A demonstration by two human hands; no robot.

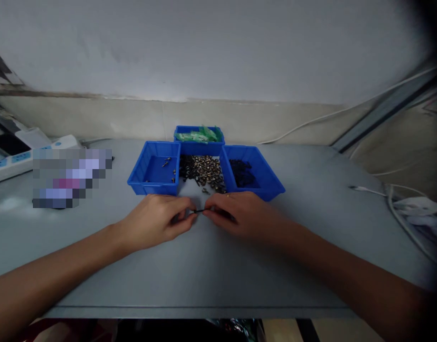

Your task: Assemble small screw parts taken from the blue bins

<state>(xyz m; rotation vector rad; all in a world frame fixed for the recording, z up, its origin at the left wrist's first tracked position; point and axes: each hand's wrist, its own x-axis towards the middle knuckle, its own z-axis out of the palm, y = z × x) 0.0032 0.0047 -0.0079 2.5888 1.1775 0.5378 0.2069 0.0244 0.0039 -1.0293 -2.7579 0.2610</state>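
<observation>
My left hand (pixel 161 219) and my right hand (pixel 242 213) meet near the middle of the table, fingertips pinched on a small dark, thin part (pixel 199 210) held between them. Just beyond them lies a loose pile of small brass-coloured and black metal parts (pixel 207 171). Left of the pile, a blue bin (pixel 153 186) holds a few small metal pieces. Another blue bin (pixel 266 187), on the right, contains dark small parts. Behind the pile, a third blue bin (pixel 200 148) has green plastic packets (pixel 200 135) in it.
A grey table (pixel 211 270) carries everything. At the left are a blurred-out object (pixel 74 178) and a white power strip (pixel 26 159). White cables (pixel 370 190) lie at the right, near a metal leg (pixel 368 116). A wall stands behind.
</observation>
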